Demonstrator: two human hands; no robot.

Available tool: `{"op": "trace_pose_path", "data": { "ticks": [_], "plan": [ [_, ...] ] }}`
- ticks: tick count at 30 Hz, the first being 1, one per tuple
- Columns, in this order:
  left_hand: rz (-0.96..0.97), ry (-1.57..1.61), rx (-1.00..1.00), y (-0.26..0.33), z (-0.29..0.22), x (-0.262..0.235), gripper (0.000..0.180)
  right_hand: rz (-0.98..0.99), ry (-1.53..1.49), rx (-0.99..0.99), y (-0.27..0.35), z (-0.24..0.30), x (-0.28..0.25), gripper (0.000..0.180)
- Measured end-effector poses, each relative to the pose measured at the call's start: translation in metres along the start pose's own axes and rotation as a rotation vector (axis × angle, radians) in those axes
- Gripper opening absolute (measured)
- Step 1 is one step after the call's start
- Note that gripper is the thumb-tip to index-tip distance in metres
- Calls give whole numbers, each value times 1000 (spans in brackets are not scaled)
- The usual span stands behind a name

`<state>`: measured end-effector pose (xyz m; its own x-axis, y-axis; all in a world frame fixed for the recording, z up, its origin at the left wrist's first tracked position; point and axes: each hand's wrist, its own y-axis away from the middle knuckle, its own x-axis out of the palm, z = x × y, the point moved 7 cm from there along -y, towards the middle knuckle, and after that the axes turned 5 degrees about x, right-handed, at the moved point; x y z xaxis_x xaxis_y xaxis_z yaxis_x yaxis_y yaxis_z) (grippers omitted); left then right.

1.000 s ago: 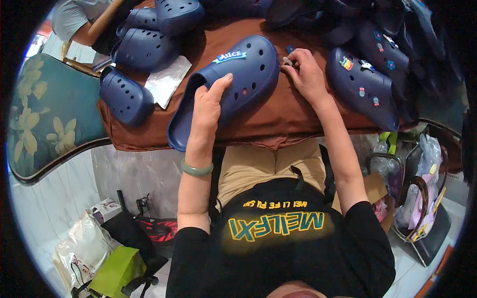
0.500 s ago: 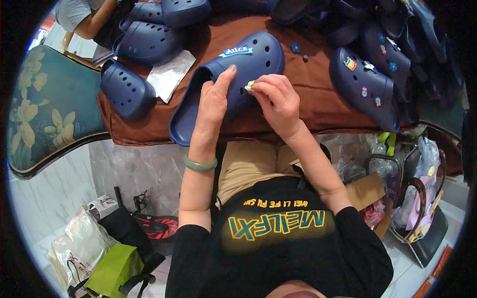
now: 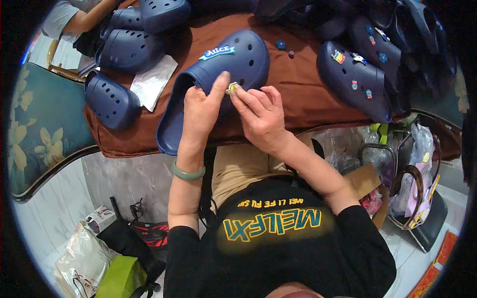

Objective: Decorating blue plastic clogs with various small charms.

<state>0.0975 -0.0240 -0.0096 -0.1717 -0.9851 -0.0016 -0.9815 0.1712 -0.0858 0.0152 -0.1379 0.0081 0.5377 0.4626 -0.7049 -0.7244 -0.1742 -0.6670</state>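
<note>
A navy clog [image 3: 248, 62] lies on the brown cloth in front of me, toe pointing away. My left hand [image 3: 201, 109] grips its side at the foot opening, thumb stretched over the upper near the charm. Between the fingertips of my right hand [image 3: 261, 116] is a small yellow-and-white shoe charm [image 3: 231, 88], pressed against the upper; the hole beneath it is hidden. A blue banner-shaped charm [image 3: 217, 52] sits across the clog further up. Beyond the toe, a blue flower charm [image 3: 280, 44] and a small dark round piece [image 3: 291, 54] rest on the cloth.
To the right lies a clog with several charms [image 3: 355, 74], beside a pile of dark clogs [image 3: 422, 44]. Plain navy clogs [image 3: 112, 99] and white paper [image 3: 154, 82] are at left. A flower-patterned chair back [image 3: 49, 129] stands left; another person's arm [image 3: 92, 17] shows far left.
The view has shifted, so most things appear further left. My left thumb has come closer to the charm. The right hand's other fingers have spread, while the charm stays at the same part of the clog.
</note>
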Motion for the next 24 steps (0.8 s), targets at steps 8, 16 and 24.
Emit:
{"op": "trace_pose_path", "data": {
  "ticks": [8, 16, 24],
  "plan": [
    [102, 108, 16, -2, -4, 6, 27, 46, -298, 57, -7, -23, -12, 29],
    [139, -165, 16, -4, -19, 7, 33, 19, -183, 523, -20, -171, -4, 19],
    [119, 47, -71, -2, -8, 7, 35, 15, 60, 481, -19, -169, -2, 15]
  ]
}}
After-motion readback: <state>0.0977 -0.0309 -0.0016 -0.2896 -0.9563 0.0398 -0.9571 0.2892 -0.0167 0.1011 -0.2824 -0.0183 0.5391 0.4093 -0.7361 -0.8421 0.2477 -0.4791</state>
